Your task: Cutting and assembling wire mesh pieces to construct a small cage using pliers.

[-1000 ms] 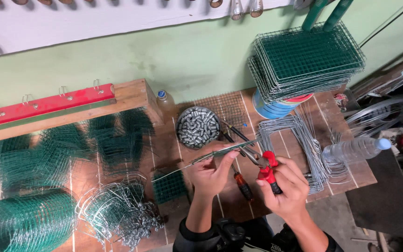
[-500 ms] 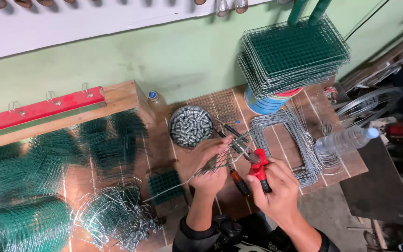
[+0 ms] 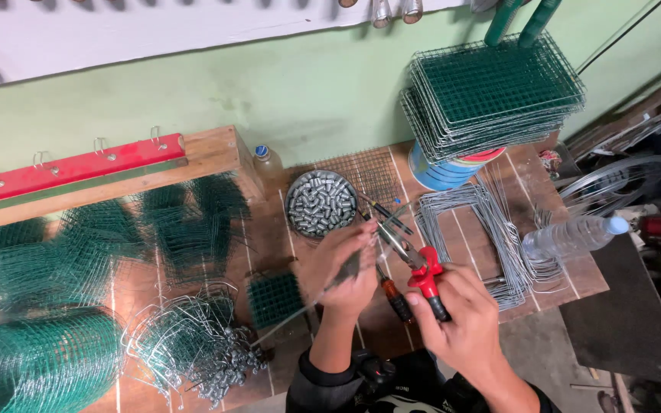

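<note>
left hand (image 3: 344,269) over counter (image 3: 568,271) middle, near front edge, fingers closed, pinching long thin wire (image 3: 300,310) that slants down toward front-left. right hand (image 3: 460,325) just right of it, fingers wrapped tight around red-handled pliers (image 3: 415,268), tip pointing up-left to wire end by left hand. round metal bowl of small silver clips (image 3: 320,203) behind hands. bent wire frames (image 3: 491,237) and clear plastic bottle (image 3: 571,235) toward right edge. stack of green mesh panels (image 3: 491,92) at back right corner.

Bowl of clips (image 3: 320,203) behind left hand (image 3: 343,268); wire frames (image 3: 491,237) right of pliers (image 3: 415,268).
</note>
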